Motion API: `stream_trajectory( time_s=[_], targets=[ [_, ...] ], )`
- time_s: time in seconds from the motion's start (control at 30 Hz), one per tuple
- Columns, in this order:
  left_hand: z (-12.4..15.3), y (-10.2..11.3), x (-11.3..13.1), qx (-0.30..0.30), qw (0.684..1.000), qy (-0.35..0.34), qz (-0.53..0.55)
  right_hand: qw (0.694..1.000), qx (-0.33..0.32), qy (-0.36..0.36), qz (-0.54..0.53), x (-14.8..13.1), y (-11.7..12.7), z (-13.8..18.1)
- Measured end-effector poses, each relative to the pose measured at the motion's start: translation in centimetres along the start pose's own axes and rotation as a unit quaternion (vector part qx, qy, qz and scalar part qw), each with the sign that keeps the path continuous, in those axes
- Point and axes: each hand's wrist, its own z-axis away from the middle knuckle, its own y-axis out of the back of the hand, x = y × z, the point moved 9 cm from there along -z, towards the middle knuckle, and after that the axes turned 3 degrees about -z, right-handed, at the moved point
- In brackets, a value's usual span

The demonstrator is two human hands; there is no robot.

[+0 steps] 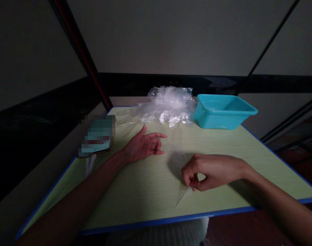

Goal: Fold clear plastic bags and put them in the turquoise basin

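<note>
**Clear bag pinched at lower centre**

Pinches a corner of a clear plastic bag [182,194] with the right hand [212,171] at lower centre, grip closed on it. Rests the left hand [143,147] at centre left on the worktop [135,201], grip open, fingers spread. At upper centre, a heap of clear plastic [168,106] just beside a teal tub [222,112].

A pixelated patch [97,135] masks whatever lies at the left edge of the table [145,181]. The clear sheet [182,195] pinched in the right hand [214,171] nearly vanishes against the tabletop. It may reach under the left hand [143,147], but that is too faint to tell. Both forearms [76,201] run off the bottom edge. The surroundings are too dark to read.
</note>
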Motion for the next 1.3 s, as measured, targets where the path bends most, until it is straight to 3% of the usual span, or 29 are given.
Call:
stream_trajectory(
  time_s=[0.3, 0.77, 1.3],
  targets=[
    [0.0, 0.0, 0.0, -0.003, 1.0, -0.003, -0.003, 1.0, 0.002, 0.024, 0.002, -0.2, 0.1, -0.1],
    [0.0, -0.1, 0.1, 0.001, 1.0, -0.001, 0.001, 0.993, -0.098, 0.013, 0.067, 0.0, -1.8, -0.2],
    [0.0, -0.1, 0.1, 0.008, 1.0, 0.001, 0.0, 0.992, -0.108, 0.022, 0.058, -0.4, -2.6, -0.3]
  ],
)
